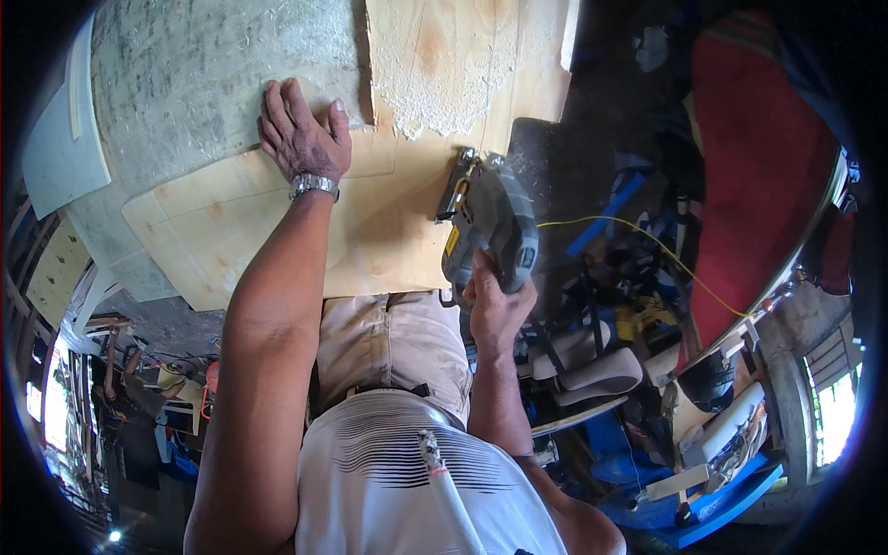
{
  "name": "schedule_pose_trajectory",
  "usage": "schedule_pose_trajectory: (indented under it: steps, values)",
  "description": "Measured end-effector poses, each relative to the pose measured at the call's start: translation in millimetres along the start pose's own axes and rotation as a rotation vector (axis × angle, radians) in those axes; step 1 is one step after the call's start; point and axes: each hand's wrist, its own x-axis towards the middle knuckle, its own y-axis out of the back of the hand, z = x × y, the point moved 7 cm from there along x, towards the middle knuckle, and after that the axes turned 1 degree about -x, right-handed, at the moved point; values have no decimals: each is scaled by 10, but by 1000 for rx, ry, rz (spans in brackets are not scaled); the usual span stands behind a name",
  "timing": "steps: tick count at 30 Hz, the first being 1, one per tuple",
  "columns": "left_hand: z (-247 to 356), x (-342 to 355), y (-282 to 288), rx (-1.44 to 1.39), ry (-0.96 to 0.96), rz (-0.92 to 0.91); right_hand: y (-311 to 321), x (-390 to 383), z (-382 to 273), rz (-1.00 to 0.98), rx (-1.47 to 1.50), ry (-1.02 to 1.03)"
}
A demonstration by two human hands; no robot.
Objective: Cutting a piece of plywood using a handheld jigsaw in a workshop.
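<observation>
My right hand [499,301] is wrapped round the handle of a grey and black jigsaw [504,217]. The tool's metal shoe rests near the right edge of a pale plywood sheet [222,217], which has pencil lines drawn on it. My left hand [301,139], with a metal watch at the wrist, lies with fingers spread at the plywood's far edge, fingertips over a worn grey surface [213,83]. Sawdust [449,102] covers part of a second plywood piece [509,55] beyond. The jigsaw's blade cannot be made out.
A yellow cord [638,227] runs rightward from beside the jigsaw. Cluttered floor lies right of the work surface, with a grey padded seat [592,375], a blue strip [606,213] and a large red panel [754,157]. Another person [143,379] is at the far left. A burning cigarette [444,481] shows low down.
</observation>
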Motion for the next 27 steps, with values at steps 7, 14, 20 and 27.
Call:
schedule_pose_trajectory:
  steps: [7,14,20,27]
  values:
    - [-4,-9,11,4,-23,32,-39,33,-19,5,-1,7]
    - [8,-3,16,11,-24,26,-56,26,-26,25,6,16]
    - [-4,0,-3,-7,-24,15,-58,31,-14,28,87,26]
    - [7,-11,13,1,-33,49,-70,44,-13,20,113,-4]
